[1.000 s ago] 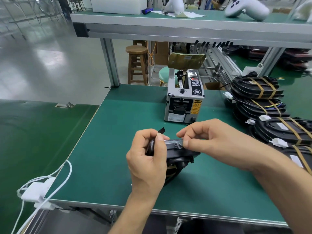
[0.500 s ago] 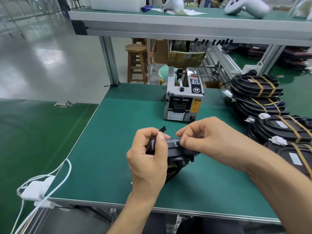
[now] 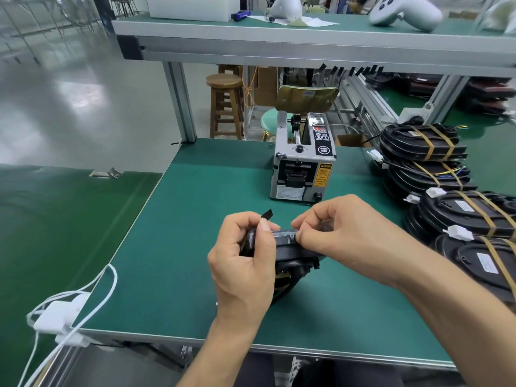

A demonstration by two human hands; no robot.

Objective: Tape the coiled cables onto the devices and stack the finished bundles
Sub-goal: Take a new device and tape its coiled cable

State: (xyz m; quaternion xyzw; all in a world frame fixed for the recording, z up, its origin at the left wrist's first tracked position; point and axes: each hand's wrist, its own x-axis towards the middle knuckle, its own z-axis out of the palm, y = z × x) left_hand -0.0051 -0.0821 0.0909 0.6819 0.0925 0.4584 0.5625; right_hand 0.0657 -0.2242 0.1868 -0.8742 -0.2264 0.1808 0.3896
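A black round device (image 3: 293, 259) stands on edge above the green table (image 3: 178, 247), held between both hands. My left hand (image 3: 243, 263) grips its left side, thumb on the top edge. A short black strip (image 3: 266, 213) sticks up by that thumb. My right hand (image 3: 343, 233) pinches a clear strip of tape (image 3: 284, 233) onto the device's top edge. Stacks of finished bundles (image 3: 424, 146), black discs bound with tan tape, lie at the right. The device's lower part is hidden by my left hand.
A grey tape dispenser (image 3: 303, 160) stands behind my hands at mid table. White cable and adapter (image 3: 60, 314) hang at the front left corner. An overhead shelf (image 3: 307, 43) carries white controllers. A wooden stool (image 3: 224, 104) and a chair stand beyond the table.
Both hands keep the same hold on the device. My right fingers have shifted slightly along the taped top edge. The view has tilted a little.
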